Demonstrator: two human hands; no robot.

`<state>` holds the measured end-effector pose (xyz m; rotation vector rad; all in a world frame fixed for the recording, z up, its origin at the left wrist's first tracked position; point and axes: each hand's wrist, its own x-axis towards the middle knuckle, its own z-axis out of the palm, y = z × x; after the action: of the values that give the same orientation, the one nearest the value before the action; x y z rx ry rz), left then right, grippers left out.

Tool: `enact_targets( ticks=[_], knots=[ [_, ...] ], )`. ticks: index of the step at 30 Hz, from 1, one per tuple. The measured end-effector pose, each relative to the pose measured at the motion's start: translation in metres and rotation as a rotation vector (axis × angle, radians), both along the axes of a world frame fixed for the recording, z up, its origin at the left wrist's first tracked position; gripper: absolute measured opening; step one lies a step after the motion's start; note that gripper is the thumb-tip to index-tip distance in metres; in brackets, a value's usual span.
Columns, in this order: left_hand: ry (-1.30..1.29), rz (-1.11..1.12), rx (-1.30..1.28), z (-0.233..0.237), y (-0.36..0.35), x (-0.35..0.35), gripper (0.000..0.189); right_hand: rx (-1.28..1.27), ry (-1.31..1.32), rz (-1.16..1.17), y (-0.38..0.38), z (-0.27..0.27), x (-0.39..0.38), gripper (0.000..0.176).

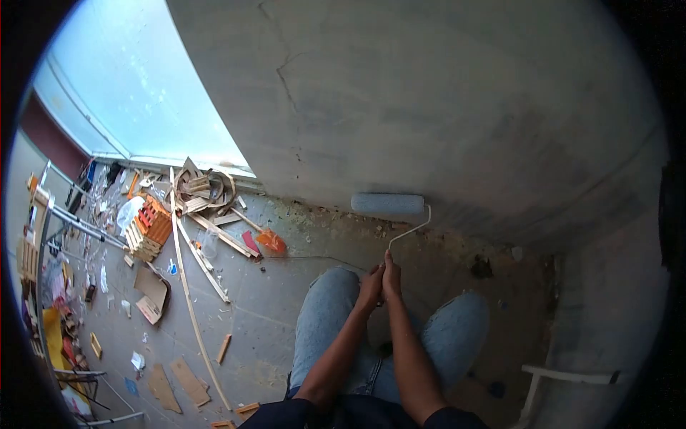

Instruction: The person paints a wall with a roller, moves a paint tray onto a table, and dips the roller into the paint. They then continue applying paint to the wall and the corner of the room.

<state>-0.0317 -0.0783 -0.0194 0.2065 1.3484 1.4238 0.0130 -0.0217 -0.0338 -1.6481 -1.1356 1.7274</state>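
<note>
Grip of left hand (pixel 370 287) and right hand (pixel 392 274) clamped on paint roller (pixel 388 204); cardboard box (pixel 151 294) lies open, contents unclear.

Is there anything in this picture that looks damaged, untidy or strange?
Yes. A long crack runs down the grey wall, above and left of the paint roller. At the foot of the wall, the surface looks crumbled. On the left, wooden strips, cardboard pieces and other scraps lie scattered over the floor.
</note>
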Motion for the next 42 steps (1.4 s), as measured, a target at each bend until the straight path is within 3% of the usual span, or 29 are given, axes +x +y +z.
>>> enact_targets(
  ticks=[6,10,14,16,19,22,26,29,32,35,39,42],
  knots=[
    [0.159,0.005,0.07,0.045,0.001,-0.016,0.038,0.094,0.264,0.006,0.001,0.055,-0.015,0.054],
    [0.009,0.037,0.101,-0.001,0.004,-0.018,0.04,0.127,0.172,0.026,0.002,0.025,-0.02,0.053],
    [0.021,0.061,-0.052,-0.042,-0.006,-0.012,0.04,-0.015,0.12,-0.033,-0.011,-0.025,-0.017,0.054],
    [0.09,0.076,-0.105,-0.036,-0.001,-0.022,0.035,-0.085,0.149,-0.047,-0.008,-0.011,-0.026,0.054],
    [0.273,0.084,-0.077,-0.005,-0.006,-0.031,0.036,0.002,0.194,0.029,-0.009,0.012,-0.032,0.053],
    [0.171,0.019,-0.145,0.018,-0.004,-0.049,0.036,0.005,0.213,-0.023,-0.01,0.015,-0.047,0.052],
    [0.165,-0.033,-0.208,-0.03,-0.004,-0.046,0.039,-0.177,0.139,-0.027,-0.009,-0.007,-0.047,0.051],
    [0.261,-0.087,-0.21,-0.011,0.003,-0.061,0.036,-0.158,0.242,-0.023,0.0,0.001,-0.053,0.05],
    [0.293,-0.007,-0.198,0.059,-0.008,-0.056,0.035,-0.169,0.334,0.005,-0.012,0.07,-0.053,0.048],
    [0.242,0.028,-0.15,0.047,-0.008,-0.064,0.036,-0.134,0.265,-0.07,-0.014,0.053,-0.066,0.048],
    [0.244,-0.017,-0.287,0.008,-0.004,-0.076,0.037,-0.274,0.24,-0.062,-0.009,0.0,-0.071,0.047],
    [0.214,-0.05,-0.191,0.006,-0.004,-0.089,0.038,-0.194,0.242,-0.043,-0.009,0.006,-0.08,0.047]
  ],
)
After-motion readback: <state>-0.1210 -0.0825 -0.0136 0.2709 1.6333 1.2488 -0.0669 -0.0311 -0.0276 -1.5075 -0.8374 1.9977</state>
